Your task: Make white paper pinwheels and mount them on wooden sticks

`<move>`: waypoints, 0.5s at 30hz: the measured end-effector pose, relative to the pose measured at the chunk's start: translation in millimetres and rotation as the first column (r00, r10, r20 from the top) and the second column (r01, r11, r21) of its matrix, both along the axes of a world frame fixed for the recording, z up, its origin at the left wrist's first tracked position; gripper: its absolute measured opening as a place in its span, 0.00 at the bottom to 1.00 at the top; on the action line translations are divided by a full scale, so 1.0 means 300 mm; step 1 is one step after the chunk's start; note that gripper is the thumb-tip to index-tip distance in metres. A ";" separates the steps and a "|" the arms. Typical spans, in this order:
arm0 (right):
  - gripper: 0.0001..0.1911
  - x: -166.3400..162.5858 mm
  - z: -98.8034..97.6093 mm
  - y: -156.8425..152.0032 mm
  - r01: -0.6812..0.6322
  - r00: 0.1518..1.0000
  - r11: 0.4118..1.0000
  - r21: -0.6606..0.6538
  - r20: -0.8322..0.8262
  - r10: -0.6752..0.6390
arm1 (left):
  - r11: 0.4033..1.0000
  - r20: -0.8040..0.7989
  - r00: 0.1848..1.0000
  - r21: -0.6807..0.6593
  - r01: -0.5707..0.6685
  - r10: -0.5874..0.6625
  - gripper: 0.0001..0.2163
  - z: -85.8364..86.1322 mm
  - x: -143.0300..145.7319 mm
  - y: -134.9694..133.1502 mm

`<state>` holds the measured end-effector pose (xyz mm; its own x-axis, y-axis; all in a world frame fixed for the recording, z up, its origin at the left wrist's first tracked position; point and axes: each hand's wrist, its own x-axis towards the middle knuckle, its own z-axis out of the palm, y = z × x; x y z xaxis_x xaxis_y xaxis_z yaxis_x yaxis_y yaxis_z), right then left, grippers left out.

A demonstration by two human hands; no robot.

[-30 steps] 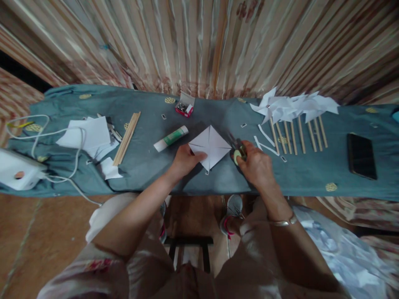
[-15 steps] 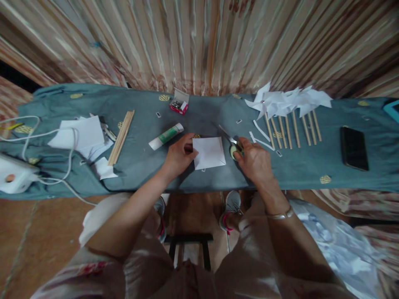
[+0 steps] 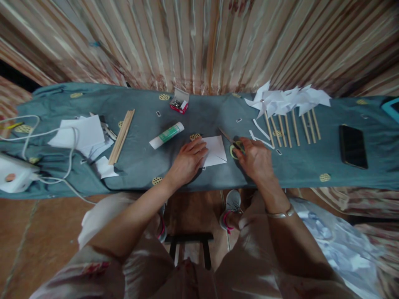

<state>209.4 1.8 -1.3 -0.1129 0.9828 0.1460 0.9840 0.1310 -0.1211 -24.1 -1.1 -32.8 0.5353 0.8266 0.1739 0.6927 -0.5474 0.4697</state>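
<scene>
My left hand (image 3: 188, 161) rests with fingers stretched over the left part of a square white paper (image 3: 215, 150). Crease lines run across the paper toward its lower right corner. To its right, my right hand (image 3: 257, 160) grips scissors (image 3: 233, 152) with pale green-yellow handles. Their blades are together and point up and left, apart from the paper. A green-and-white glue stick (image 3: 167, 135) lies beyond my left hand. Thin white paper strips (image 3: 262, 129) lie past my right hand.
Paper pinwheels (image 3: 286, 101) on wooden sticks lie at the back right, near a black phone (image 3: 353, 146). A small open box (image 3: 180, 104) of metal pieces stands at the back. Leftward are wooden sticks (image 3: 122, 137), paper sheets (image 3: 84, 133) and a white power strip (image 3: 15, 173) with cables.
My left hand has gone from holding the paper's left edge to lying over its left part. The scissors' blades have closed, with my right hand still on the handles.
</scene>
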 end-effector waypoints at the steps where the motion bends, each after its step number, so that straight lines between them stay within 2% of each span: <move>1: 0.18 -0.004 0.001 0.000 -0.018 0.999 1.000 0.018 -0.032 0.019 | 1.000 -0.021 1.000 -0.004 0.003 -0.003 0.18 0.002 0.004 -0.005; 5: 0.17 -0.038 -0.016 0.004 -0.153 0.970 0.986 0.067 -0.181 0.163 | 1.000 -0.069 0.997 -0.007 0.020 -0.020 0.19 0.006 0.014 -0.015; 7: 0.18 -0.059 -0.038 0.009 -0.205 0.955 0.976 0.072 -0.205 0.215 | 1.000 -0.074 0.997 -0.011 0.015 -0.016 0.19 0.003 0.016 -0.016; 15: 0.18 -0.090 -0.117 0.040 -0.193 0.969 0.973 0.127 -0.133 0.209 | 1.000 -0.078 0.997 -0.009 0.002 -0.003 0.19 -0.010 0.016 -0.020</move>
<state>182.3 13.9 -36.4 -0.2758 0.9184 0.2836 0.9091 0.3451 -0.2335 -19.3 -7.0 -35.7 0.5488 0.8267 0.1241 0.7262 -0.5450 0.4190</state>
